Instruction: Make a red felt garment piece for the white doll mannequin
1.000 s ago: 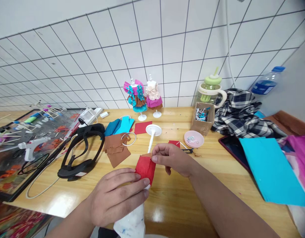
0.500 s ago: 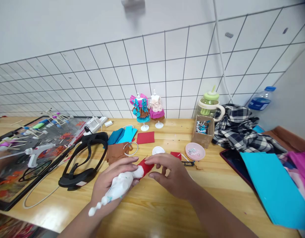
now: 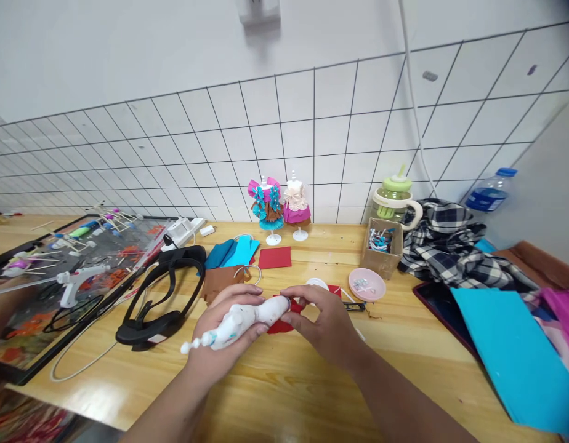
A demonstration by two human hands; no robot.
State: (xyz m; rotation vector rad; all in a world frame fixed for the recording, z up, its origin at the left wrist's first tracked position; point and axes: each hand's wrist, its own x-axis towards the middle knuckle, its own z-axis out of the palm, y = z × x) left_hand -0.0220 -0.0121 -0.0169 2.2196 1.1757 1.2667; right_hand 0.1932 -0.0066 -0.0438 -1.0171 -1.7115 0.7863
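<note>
White, the small mannequin (image 3: 241,321) lies tilted in your left hand (image 3: 214,312), gripped above the bench (image 3: 284,394), its neck pointing near left. Your right hand (image 3: 290,306) curls its fingers at the far end, beside the red paper (image 3: 281,327); whether they grip body or paper, you cannot tell. Two dressed mannequins (image 3: 270,212) stand far, a pink dish (image 3: 378,284) right.

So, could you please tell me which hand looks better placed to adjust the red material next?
Probably the right hand: its fingers are at the far end of the white mannequin, close to the red material. The left hand seems occupied, cradling the mannequin's body.
</note>
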